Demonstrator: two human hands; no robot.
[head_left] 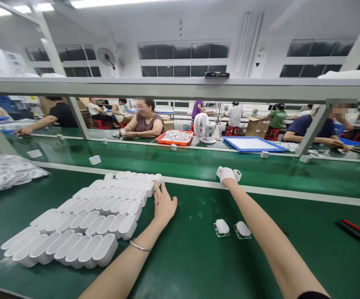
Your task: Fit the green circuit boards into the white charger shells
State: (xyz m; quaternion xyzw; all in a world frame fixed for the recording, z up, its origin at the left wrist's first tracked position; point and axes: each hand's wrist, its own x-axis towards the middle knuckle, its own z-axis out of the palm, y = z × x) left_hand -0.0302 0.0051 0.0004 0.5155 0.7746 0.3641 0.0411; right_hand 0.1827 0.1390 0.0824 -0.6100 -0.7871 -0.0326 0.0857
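Observation:
My left hand [165,204], bare with a bangle at the wrist, has its fingers apart. Its fingertips are at the near side of the last white oval cup [157,178] in the farthest row; whether they press on it is hard to see. Farther right, my right hand [227,174] wears a white glove and reaches to the pale strip along the belt. A small white casing [237,175] shows at its right side, apparently gripped, though the fingers are mostly hidden. Several rows of open white oval cups [105,248] stand left of my left hand.
Two green circuit boards with white pouch-like parts [221,227] lie below my right hand. Red-and-black-handled pliers [358,233] are at the right edge. Bagged white parts [8,172] lie left. White casings [95,160] sit on the green belt [186,164]. Co-workers sit beyond, under a shelf beam [180,89].

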